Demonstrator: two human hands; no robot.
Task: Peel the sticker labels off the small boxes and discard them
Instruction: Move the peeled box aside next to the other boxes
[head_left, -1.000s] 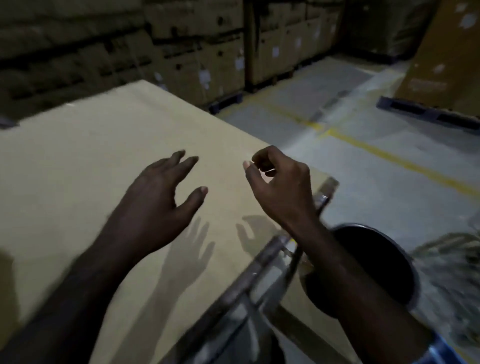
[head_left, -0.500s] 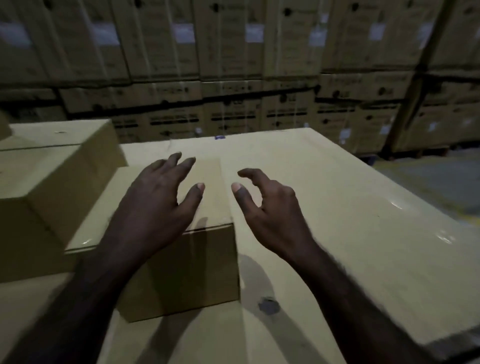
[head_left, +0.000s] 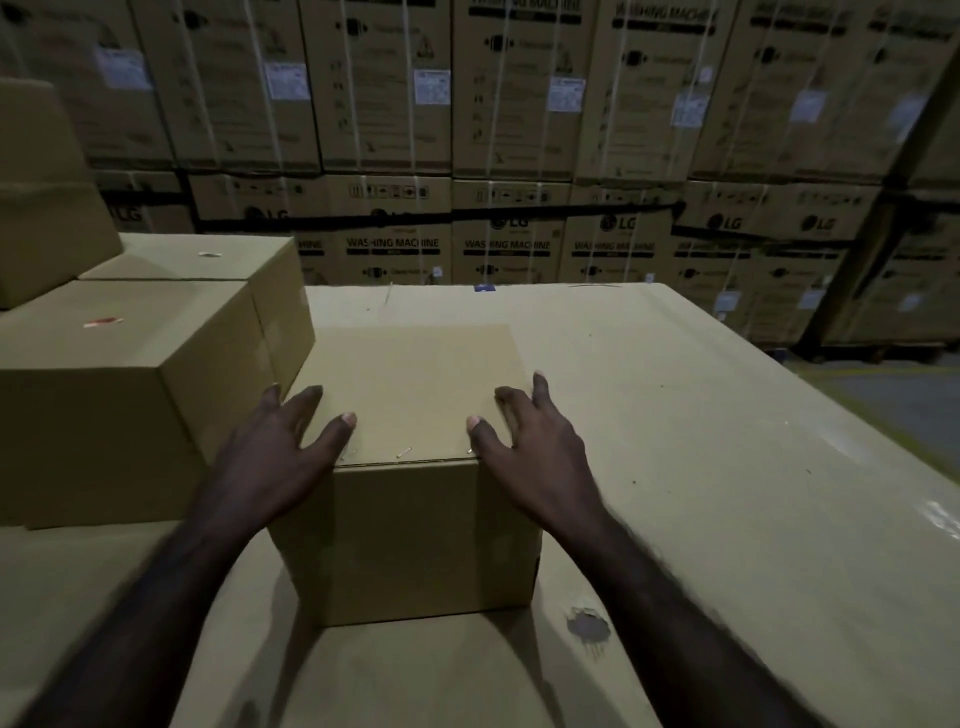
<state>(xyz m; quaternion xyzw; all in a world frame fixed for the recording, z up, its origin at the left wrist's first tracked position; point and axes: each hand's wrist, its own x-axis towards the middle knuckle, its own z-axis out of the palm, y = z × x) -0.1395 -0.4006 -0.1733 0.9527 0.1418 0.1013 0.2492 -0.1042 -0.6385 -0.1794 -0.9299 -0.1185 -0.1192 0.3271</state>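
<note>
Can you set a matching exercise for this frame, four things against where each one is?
Things:
1. left hand
2. right hand
3. red mark
4. torn patch

Places:
A. on the big sheet, near the small box's lower right corner
B. at the small box's right edge
C. on top of the box on the left
D. at the small box's left edge

Pairs: 1-D, 2-B, 3-C, 4-A

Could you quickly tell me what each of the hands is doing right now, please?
Left hand: open, fingers spread on the small box.
Right hand: open, fingers spread on the same box.
</note>
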